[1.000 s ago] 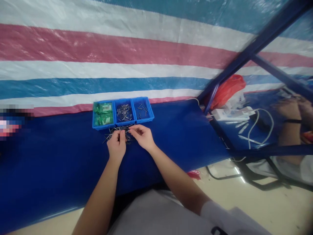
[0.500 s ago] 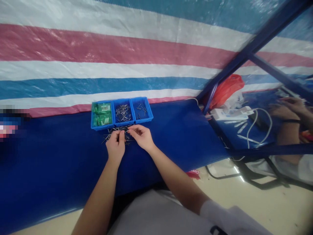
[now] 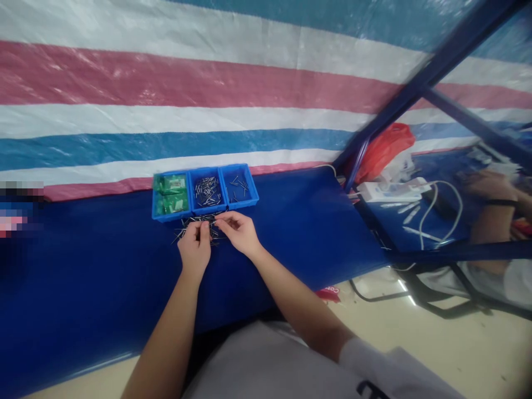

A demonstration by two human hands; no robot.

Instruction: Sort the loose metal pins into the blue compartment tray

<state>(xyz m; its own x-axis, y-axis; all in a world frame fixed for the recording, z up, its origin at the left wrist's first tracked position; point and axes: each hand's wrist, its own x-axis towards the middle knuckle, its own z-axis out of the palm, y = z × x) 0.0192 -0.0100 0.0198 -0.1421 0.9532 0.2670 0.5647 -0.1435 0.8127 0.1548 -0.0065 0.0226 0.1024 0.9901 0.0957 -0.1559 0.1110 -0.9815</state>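
Side by side over a pile of thin dark metal pieces (image 3: 215, 240), my left hand (image 3: 194, 245) and my right hand (image 3: 240, 231) are both closed in a pinch, fingertips nearly meeting. What they hold is too small to make out. Just behind stand three joined blue bins: the left bin (image 3: 171, 217) has green packets (image 3: 173, 194) in it, the middle bin (image 3: 210, 210) many small metal pieces (image 3: 208, 191), and the right bin (image 3: 248, 200) several thin pieces (image 3: 239, 183).
The bins stand on a blue table (image 3: 103, 266) before a striped sheet (image 3: 187, 77). At the right are a blue metal frame (image 3: 386, 116), a red bag (image 3: 384, 149), a white power strip (image 3: 388, 191) with a cable, and another person's hands (image 3: 494, 185).
The view has shifted very slightly, and my hands remain pinched over the pile. At the right, the other person's hands have moved a little.
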